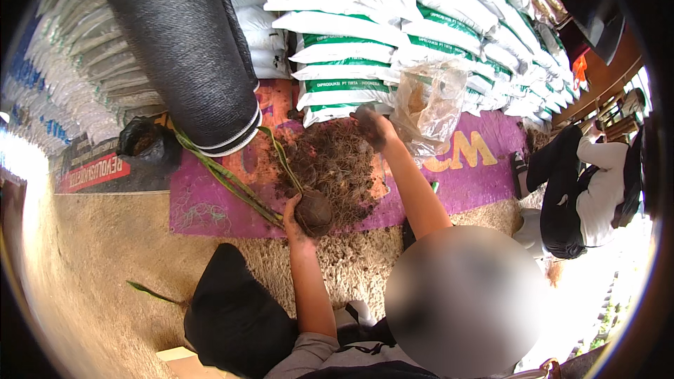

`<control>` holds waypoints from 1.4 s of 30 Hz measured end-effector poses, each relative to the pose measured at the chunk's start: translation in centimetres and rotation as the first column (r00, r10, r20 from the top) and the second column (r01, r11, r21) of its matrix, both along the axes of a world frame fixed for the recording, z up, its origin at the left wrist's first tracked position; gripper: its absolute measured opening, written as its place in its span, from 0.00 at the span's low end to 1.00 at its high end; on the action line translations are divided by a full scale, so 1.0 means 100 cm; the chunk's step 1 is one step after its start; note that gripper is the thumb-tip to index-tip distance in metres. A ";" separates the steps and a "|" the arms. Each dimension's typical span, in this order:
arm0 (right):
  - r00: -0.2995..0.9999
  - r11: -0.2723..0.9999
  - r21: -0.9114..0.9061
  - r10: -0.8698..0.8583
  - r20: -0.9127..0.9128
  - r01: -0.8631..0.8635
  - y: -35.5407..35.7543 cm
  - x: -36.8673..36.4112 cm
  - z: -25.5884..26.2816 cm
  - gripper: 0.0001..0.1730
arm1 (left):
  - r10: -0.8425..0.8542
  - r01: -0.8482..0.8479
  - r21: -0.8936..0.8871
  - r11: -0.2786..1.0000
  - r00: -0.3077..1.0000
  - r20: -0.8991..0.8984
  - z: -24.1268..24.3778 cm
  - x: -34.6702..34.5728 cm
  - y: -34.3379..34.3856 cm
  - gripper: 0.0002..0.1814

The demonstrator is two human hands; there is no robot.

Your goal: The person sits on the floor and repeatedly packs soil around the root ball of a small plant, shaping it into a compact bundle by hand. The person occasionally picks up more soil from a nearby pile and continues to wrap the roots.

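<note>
My left hand (300, 221) holds a round brown root ball (314, 212) above the near edge of a purple printed banner (242, 216). Long green leaves with yellow edges (226, 176), like those of a snake plant, stretch from the ball toward the upper left. My right hand (375, 127), dark with soil, is at the far right edge of a heap of soil and root fibre (331, 168). Beside it stands a clear plastic bag (429, 100) with brown material inside. Its fingers are too dark to show whether they grip anything.
Stacked white and green sacks (347, 63) rise behind the heap. A large black roll (184, 52) looms at upper left, near a black bag of soil (147, 142). Another person (590, 189) sits at right. A loose leaf (152, 292) lies on the floor; a blurred disc covers the lower right.
</note>
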State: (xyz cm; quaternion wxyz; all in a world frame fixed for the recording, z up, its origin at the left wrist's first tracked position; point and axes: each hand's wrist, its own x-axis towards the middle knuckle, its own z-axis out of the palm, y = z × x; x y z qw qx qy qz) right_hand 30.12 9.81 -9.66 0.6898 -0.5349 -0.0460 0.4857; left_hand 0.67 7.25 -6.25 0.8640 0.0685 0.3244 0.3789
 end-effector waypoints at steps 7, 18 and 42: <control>0.901 0.914 0.113 0.352 0.254 -0.389 -0.030 -0.064 0.128 0.31 | 0.077 -0.096 0.191 0.977 0.992 0.103 0.030 -0.017 -0.015 0.25; 0.453 0.737 0.100 0.296 0.841 -0.668 -0.124 -0.188 0.226 0.25 | 0.061 -0.121 0.407 0.905 0.986 0.158 0.095 -0.035 -0.053 0.28; 0.142 0.899 0.135 -0.082 0.987 -0.417 -0.170 -0.224 0.202 0.21 | 0.022 -0.053 0.326 0.944 0.995 0.097 0.097 -0.037 -0.066 0.29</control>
